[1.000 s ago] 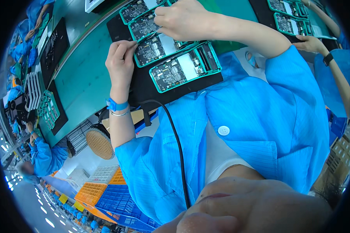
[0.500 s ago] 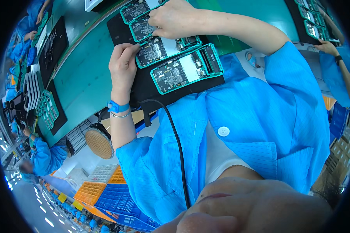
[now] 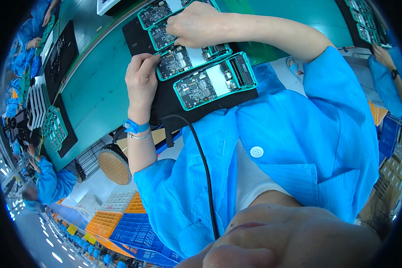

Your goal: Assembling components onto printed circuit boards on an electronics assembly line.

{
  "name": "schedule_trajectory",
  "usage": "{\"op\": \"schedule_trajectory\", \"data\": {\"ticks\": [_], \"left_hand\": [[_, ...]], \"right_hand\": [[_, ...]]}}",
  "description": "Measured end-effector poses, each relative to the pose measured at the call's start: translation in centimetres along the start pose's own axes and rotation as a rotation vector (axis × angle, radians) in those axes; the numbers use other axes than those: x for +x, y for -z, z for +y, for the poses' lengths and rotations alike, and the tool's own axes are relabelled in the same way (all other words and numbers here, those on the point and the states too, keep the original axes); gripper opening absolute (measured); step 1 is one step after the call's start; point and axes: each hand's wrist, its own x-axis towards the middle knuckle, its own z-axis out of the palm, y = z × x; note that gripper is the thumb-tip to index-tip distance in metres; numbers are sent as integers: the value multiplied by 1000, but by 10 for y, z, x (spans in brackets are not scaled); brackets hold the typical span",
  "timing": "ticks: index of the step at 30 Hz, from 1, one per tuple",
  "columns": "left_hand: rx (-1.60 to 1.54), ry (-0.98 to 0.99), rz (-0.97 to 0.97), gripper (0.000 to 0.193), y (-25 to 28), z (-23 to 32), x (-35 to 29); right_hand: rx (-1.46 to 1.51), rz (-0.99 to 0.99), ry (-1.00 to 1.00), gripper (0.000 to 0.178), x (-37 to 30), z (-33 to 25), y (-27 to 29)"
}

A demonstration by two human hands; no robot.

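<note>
Your left hand (image 3: 141, 76) is at about ten-thirty in the view, thumb and forefinger drawn together at the upper-left corner of the second-nearest device (image 3: 176, 64), a green-framed unit with its circuit board exposed. You cannot be told from here to be gripping anything with it; the spot between the fingertips is too small to read. Your right hand (image 3: 200, 24) is at twelve o'clock, palm down, fingers curled over the third device (image 3: 161, 35) with the fingertips close to the second one's upper edge; whether it holds something is hidden.

The nearest device (image 3: 201, 87) lies just below the second one, toward you, its dark compartment at the two o'clock end. The farthest device (image 3: 155, 14) is at eleven o'clock, beyond the third. All four lie in a slanting row on a black mat (image 3: 136, 40) on the green worktop (image 3: 91, 100).

You wear a blue wristband (image 3: 136, 127) on the left wrist, and a black cable (image 3: 202, 154) runs down over your blue jacket (image 3: 295, 134). A woven stool (image 3: 114, 166) is at eight o'clock. At two o'clock, a co-worker's hand (image 3: 382, 56) is beside similar devices (image 3: 366, 32).
</note>
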Motion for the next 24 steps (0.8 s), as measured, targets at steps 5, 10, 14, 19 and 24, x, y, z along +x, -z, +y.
{"op": "schedule_trajectory", "data": {"ticks": [5, 10, 14, 19, 24], "left_hand": [[-4, 4, -2, 18, 0, 1, 0], [-16, -1, 0, 19, -1, 1, -1], [-19, -11, -7, 18, 1, 2, 0], [-3, -25, -22, 18, 2, 1, 1], [62, -83, -39, 19, 4, 1, 2]], "right_hand": [[-35, 73, 34, 13, -5, -3, -4], [-24, 66, 55, 13, -3, -3, -7], [-9, -4, 25, 13, -1, -1, -3], [-64, 35, 48, 17, -4, 0, -5], [-87, 69, 69, 16, -5, -2, -6]]}}
